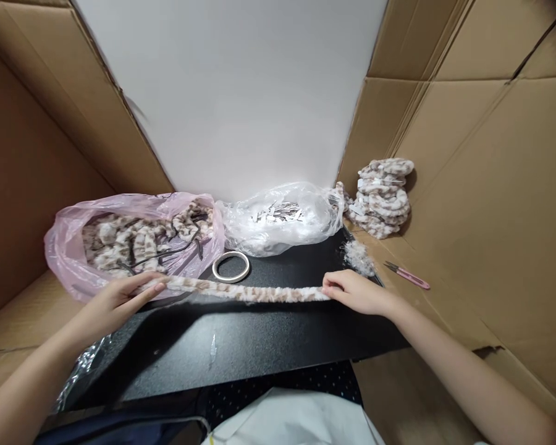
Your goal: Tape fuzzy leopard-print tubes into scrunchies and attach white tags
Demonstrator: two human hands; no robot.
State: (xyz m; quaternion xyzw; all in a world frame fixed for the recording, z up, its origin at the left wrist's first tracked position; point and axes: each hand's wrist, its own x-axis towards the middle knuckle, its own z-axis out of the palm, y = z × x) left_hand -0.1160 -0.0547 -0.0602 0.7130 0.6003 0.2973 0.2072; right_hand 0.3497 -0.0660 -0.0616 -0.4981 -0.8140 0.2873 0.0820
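Note:
A long, fluffy fabric strip (pixel 254 293), white with brown patches, stretches nearly straight between my two hands above the black table (pixel 259 340). My left hand (pixel 132 293) pinches its left end, in front of the pink plastic bag (pixel 65 247). At the other end, my right hand (pixel 352 290) grips the strip between thumb and curled fingers. Inside the pink bag lie more spotted fluffy pieces (pixel 141 244) with dark cords among them. Just behind the strip, a roll of white tape (pixel 231 267) rests flat on the table.
Behind the tape lies a clear plastic bag (pixel 296 232) holding small whitish strips. A stack of fluffy bands (pixel 382 201) leans at the right cardboard wall (pixel 491 185). Pink-handled thread snips (pixel 408 275) and a tuft of fluff (pixel 359 256) lie near my right hand.

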